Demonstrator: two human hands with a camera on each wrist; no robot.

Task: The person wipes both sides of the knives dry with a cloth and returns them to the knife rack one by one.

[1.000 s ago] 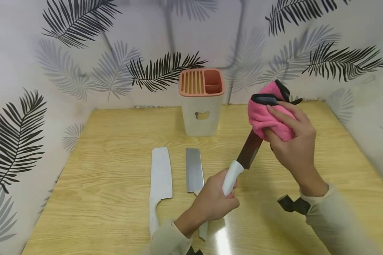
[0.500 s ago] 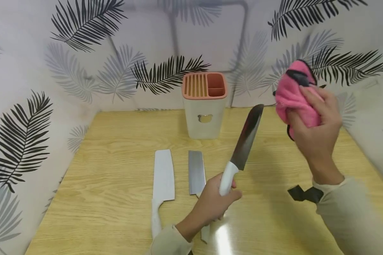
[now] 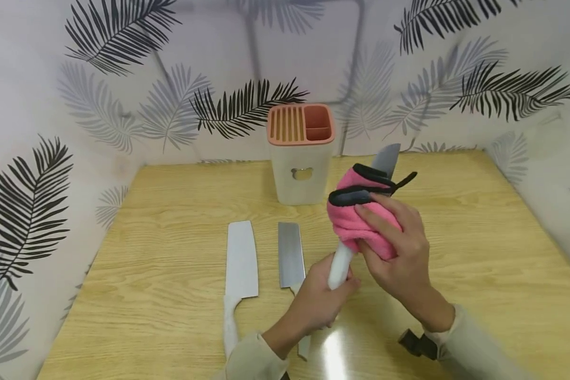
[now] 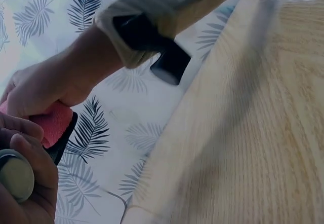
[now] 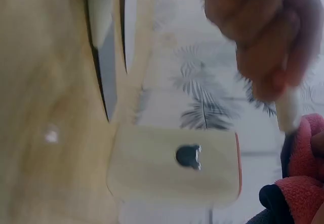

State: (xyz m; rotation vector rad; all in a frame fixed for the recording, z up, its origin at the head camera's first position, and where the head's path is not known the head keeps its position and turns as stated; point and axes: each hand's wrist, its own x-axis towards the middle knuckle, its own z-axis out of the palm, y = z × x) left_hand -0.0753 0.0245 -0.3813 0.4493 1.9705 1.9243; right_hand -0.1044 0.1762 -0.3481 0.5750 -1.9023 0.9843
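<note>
In the head view my left hand (image 3: 320,295) grips the white handle of a kitchen knife (image 3: 387,158), its blade slanting up and away to the right. My right hand (image 3: 399,248) holds a pink cloth (image 3: 361,221) with black edging, wrapped over the blade close to the handle. Only the blade's tip shows beyond the cloth. The left wrist view shows the handle's round butt (image 4: 16,176) inside my left fist, with the pink cloth (image 4: 53,122) behind it. Part of the white handle (image 5: 287,110) and the cloth (image 5: 304,188) appear at the right wrist view's edge.
Two cleavers lie on the wooden table (image 3: 138,264): a wide pale one (image 3: 242,258) on the left and a narrower grey one (image 3: 291,253), its handle partly under my left forearm. Behind them stands a white knife block (image 3: 301,174) with a slotted orange top, near the patterned wall covering.
My right hand lifted the cloth off the blade, out to the right and up, then brought it back down onto the blade nearer the handle. My left hand stays about where it was.
</note>
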